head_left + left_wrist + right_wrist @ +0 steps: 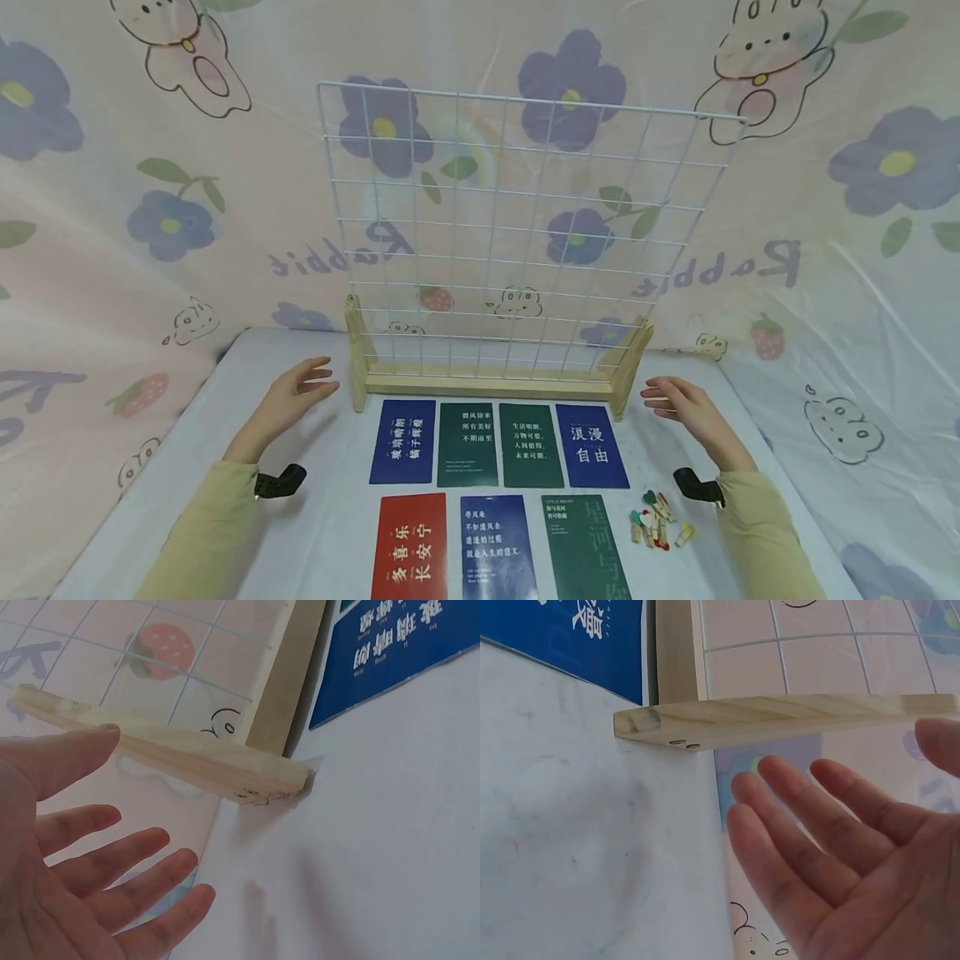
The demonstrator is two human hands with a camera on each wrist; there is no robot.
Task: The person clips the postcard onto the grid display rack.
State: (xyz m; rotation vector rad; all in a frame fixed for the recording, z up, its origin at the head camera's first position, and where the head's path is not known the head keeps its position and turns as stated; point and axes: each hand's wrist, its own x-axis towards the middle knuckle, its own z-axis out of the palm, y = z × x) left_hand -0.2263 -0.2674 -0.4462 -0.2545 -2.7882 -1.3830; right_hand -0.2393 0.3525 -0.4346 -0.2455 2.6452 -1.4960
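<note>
Blue card (591, 446) reads, seemingly, "浪漫自由"; left hand (294, 392) and right hand (678, 400) hover, fingers released.

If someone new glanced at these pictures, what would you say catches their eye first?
First the white wire grid panel, standing upright in a wooden stand at the back of the white table. Both hands are open, the left hand and the right hand hovering beside the stand's two ends. In front lie seven printed cards in two rows, the red card brightest, with a small heap of coloured clips to their right.
</note>
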